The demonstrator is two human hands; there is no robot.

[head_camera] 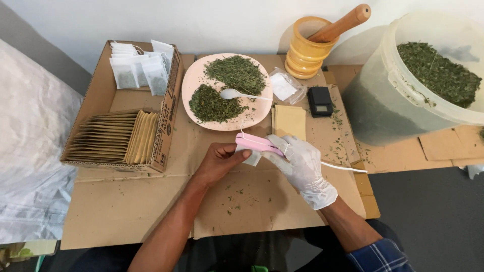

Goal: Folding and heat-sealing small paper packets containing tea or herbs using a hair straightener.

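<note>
My right hand (301, 163), in a white glove, grips a pink handheld heat sealer (254, 143) with a white cord (343, 167) trailing to the right. My bare left hand (222, 158) holds a small white tea bag (253, 157) whose edge sits in the sealer's jaws. Both hands hover over the flattened cardboard (151, 206) just in front of a pink plate (252, 118) that carries two heaps of dried green herb and a white spoon (233, 93).
An open cardboard box (169, 121) at left holds filled tea bags (138, 70) and a row of tan envelopes (113, 136). More tan envelopes (290, 121), a small black scale (320, 100), a yellow mortar with wooden pestle (307, 48) and a big translucent bucket of dried herb (418, 95) stand behind and right.
</note>
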